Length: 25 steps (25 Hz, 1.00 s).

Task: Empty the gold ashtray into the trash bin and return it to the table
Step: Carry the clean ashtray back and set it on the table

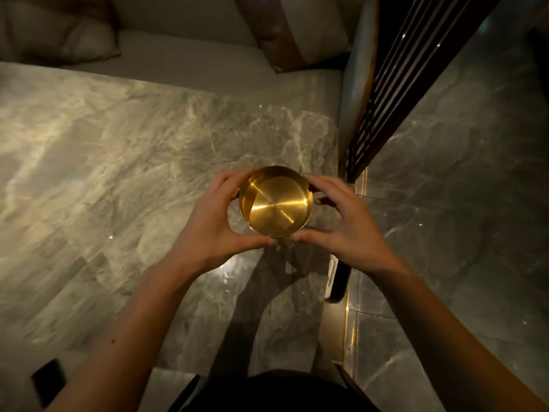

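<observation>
The round gold ashtray [274, 202] shows a shiny, bare inside and is tilted a little toward me. My left hand [214, 221] cups its left side and my right hand [341, 224] cups its right side, thumbs under the near rim. It is held over the right end of the grey marble table [118, 173]; I cannot tell whether it touches the top. No trash bin is in view.
A sofa seat with cushions [59, 37] runs along the far side of the table. A dark slatted screen [386, 93] stands to the right, with glossy marble floor [460, 203] beyond it. A dark flat object [47, 382] lies at the near left corner.
</observation>
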Tool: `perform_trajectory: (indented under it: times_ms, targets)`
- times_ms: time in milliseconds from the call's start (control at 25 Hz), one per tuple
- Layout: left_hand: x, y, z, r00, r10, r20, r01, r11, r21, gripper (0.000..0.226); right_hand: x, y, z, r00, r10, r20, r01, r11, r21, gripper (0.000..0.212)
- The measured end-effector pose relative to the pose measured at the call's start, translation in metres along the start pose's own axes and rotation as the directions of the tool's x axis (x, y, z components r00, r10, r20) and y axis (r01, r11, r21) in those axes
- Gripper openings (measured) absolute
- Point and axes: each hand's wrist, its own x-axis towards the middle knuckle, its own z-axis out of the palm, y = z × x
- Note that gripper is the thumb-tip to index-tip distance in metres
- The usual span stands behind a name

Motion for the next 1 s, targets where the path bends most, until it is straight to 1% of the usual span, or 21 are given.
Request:
perform_trajectory:
  times_ms: [120,280,480,640,720,840,1000]
  targets:
    - [-0.017,0.0,-0.016,1.0,-0.025,-0.013,0.025,1.0,-0.015,0.103,-0.002,-0.017,0.013,0.999,-0.037,0.003,0.037,0.999,-0.029,0.089]
    - [-0.03,-0.019,-0.047,0.999,-0.031,-0.027,0.03,0.998,-0.053,0.102,0.01,-0.037,0.045,1.0,-0.027,0.014,0.027,0.999,-0.034,0.09]
    - [-0.045,-0.089,-0.117,0.997,-0.054,-0.051,0.048,0.994,-0.096,0.103,0.055,-0.074,0.124,1.0,-0.017,-0.009,0.017,0.999,-0.039,0.088]
    - [-0.057,-0.157,-0.202,1.0,-0.026,-0.002,0.026,0.994,-0.104,0.102,0.101,-0.108,0.213,0.999,0.033,-0.012,-0.034,0.999,-0.035,0.088]
    - [-0.065,-0.181,-0.24,0.999,-0.036,-0.009,0.034,0.993,-0.116,0.102,0.12,-0.129,0.249,0.999,0.033,-0.003,-0.033,0.999,-0.028,0.088]
    - [-0.079,-0.203,-0.282,0.999,-0.05,-0.017,0.048,0.993,-0.106,0.103,0.14,-0.158,0.285,1.0,0.03,0.001,-0.03,0.999,-0.039,0.088]
    - [-0.089,-0.214,-0.308,0.998,-0.054,-0.015,0.052,0.993,-0.11,0.103,0.151,-0.176,0.307,1.0,0.025,0.015,-0.025,0.999,-0.037,0.086]
